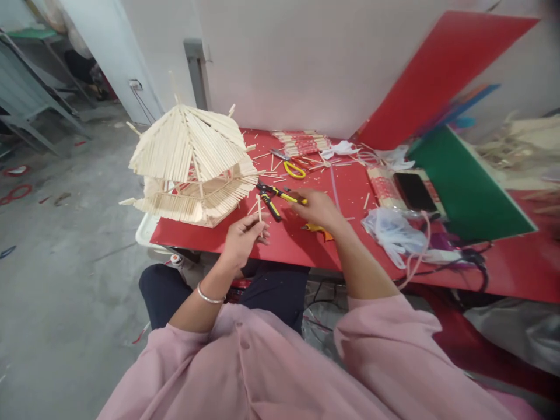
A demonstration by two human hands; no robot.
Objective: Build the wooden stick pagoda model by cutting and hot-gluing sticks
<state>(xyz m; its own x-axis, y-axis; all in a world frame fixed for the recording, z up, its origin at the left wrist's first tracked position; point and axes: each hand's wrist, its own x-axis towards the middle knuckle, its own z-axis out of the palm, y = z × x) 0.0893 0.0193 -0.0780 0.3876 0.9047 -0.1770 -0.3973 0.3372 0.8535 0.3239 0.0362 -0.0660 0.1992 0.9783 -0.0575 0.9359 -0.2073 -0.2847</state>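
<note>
Our left hand (242, 236) pinches a stick (259, 209) upright; just right, our right hand (315, 208) grips yellow-handled pliers (275, 195), which point toward the frame's upper left.

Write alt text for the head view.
A person's left hand holds a thin wooden stick while the right hand grips yellow-handled pliers on a red table, beside a stick-built model house.

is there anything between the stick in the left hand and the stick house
Nothing visible. The left hand holds the stick upright just right of the stick house, with only bare red table between. The cutters lie to the right.
</note>
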